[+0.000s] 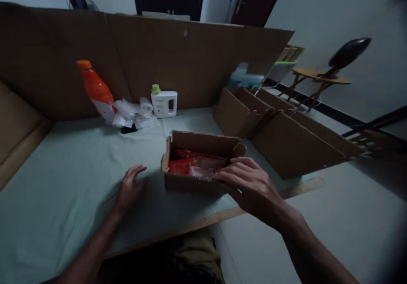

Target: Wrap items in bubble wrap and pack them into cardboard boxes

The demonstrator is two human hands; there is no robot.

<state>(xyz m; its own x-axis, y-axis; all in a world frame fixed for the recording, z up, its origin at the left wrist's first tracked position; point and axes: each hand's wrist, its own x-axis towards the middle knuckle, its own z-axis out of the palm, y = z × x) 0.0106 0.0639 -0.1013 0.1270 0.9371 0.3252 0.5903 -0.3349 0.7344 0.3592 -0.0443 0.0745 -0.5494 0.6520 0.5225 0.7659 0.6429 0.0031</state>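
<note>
An open cardboard box [190, 184] stands near the front edge of the cloth-covered table. Inside it lie several red packets [181, 166] and a pale item [201, 172] that I cannot make out. My right hand [248, 180] grips the box's front right corner, fingers over the rim and thumb on the outside. To the left of the box, apart from it, my left hand [129, 188] hovers low above the cloth. Its fingers are spread and hold nothing.
Cardboard panels [178, 59] wall the back. Before them are an orange bottle [97, 89], crumpled bubble wrap [135, 110] and a white jug [164, 104]. More cardboard boxes [295, 142] stand at the right, with a teal bottle [244, 79] behind. A wooden folding table [337, 79] is farther right.
</note>
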